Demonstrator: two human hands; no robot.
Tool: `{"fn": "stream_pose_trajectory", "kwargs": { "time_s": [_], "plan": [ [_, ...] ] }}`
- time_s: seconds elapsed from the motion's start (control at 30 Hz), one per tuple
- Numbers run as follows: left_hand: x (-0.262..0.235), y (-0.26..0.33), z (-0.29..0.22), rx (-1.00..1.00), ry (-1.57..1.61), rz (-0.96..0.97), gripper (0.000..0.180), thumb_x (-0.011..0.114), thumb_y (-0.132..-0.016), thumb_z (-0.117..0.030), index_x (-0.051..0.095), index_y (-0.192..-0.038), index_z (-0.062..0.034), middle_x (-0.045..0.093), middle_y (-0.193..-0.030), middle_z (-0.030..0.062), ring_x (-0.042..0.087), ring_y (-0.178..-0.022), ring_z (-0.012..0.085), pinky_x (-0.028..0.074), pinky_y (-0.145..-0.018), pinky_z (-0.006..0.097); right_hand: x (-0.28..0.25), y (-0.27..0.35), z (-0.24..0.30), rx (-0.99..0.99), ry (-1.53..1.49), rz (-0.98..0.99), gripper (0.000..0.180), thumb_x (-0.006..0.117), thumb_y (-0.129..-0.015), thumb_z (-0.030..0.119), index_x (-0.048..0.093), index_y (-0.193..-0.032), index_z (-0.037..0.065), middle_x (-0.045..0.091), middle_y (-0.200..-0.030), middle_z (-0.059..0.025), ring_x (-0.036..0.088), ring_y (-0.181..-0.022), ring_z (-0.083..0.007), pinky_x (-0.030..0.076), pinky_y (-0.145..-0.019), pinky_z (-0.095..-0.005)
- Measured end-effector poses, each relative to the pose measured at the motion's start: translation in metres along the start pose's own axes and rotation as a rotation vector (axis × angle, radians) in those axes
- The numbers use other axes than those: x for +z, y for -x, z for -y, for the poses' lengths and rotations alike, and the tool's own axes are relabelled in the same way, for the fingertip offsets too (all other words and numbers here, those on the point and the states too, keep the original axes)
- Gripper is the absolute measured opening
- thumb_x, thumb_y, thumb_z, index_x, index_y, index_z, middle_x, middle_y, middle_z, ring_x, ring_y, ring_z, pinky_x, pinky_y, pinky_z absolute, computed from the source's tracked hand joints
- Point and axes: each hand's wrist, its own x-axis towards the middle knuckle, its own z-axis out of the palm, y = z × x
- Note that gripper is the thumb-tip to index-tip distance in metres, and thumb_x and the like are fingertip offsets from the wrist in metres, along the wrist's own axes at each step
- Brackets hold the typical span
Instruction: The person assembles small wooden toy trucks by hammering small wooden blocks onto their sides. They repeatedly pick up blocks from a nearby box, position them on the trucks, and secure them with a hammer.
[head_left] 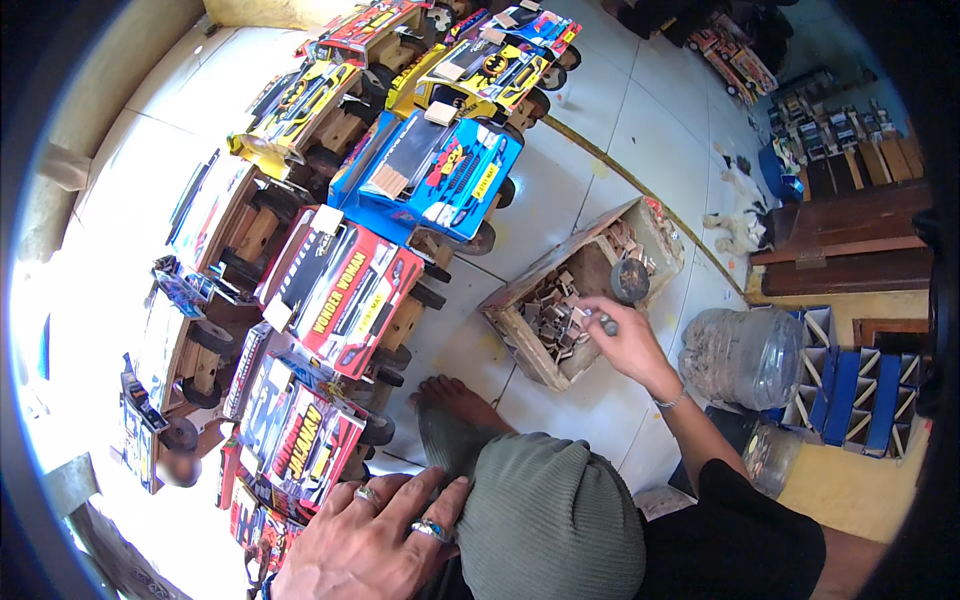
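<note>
My right hand (632,345) reaches into a wooden box (548,372) on the floor. Its fingers are pinched together over a heap of small flat wood pieces (553,310). What sits between the fingertips is too small to tell. A dark round container (630,280) stands in the same box, just beyond the hand. My left hand (375,540), with rings on two fingers, lies with fingers stretched out against my olive ribbed trouser leg (550,520). It holds nothing. Nearest to it is a toy truck with a red and white front (305,440).
Rows of painted wooden toy trucks, among them a blue one (440,170) and a red one (350,295), fill the left side. A cat (740,205) lies at the far right. A clear plastic container (740,358) and blue dividers (850,390) stand beside my right arm.
</note>
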Motion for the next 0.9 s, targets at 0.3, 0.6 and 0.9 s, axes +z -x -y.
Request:
{"fn": "stream_pose_trajectory", "kwargs": {
  "time_s": [0.3,0.6,0.9],
  "plan": [
    [-0.001,0.003,-0.001,0.021,-0.025,-0.021,0.053,0.064,-0.092,-0.016,0.052,-0.143,-0.0064,0.062,-0.133,0.0155,0.06,-0.12,0.0339,0.047,-0.104,0.042,-0.053,0.02,0.078,0.309,-0.441,0.224,0.03,0.059,-0.103,0.019,0.069,-0.13,0.01,0.075,-0.093,0.0015,0.058,-0.073,-0.0027,0.039,-0.054,-0.0217],
    [-0.017,-0.003,-0.001,-0.021,0.375,-0.353,0.038,0.077,-0.088,-0.006,0.067,-0.125,-0.0059,0.073,-0.117,0.0124,0.074,-0.102,0.0279,0.06,-0.083,0.037,-0.061,0.004,0.151,-0.155,-0.472,0.402,0.029,0.062,-0.101,0.015,0.07,-0.128,0.005,0.075,-0.104,-0.0032,0.065,-0.094,-0.0098,0.052,-0.086,-0.028],
    [-0.026,0.003,0.017,-0.073,0.841,-0.629,0.041,0.074,-0.095,-0.01,0.06,-0.131,0.0013,0.07,-0.123,0.0111,0.071,-0.106,0.0177,0.059,-0.092,0.033,-0.041,-0.007,0.238,-0.642,-0.424,0.519,0.028,0.068,-0.095,0.01,0.069,-0.121,0.0,0.073,-0.102,-0.0075,0.069,-0.096,-0.0155,0.053,-0.09,-0.0306]
  ]
}}
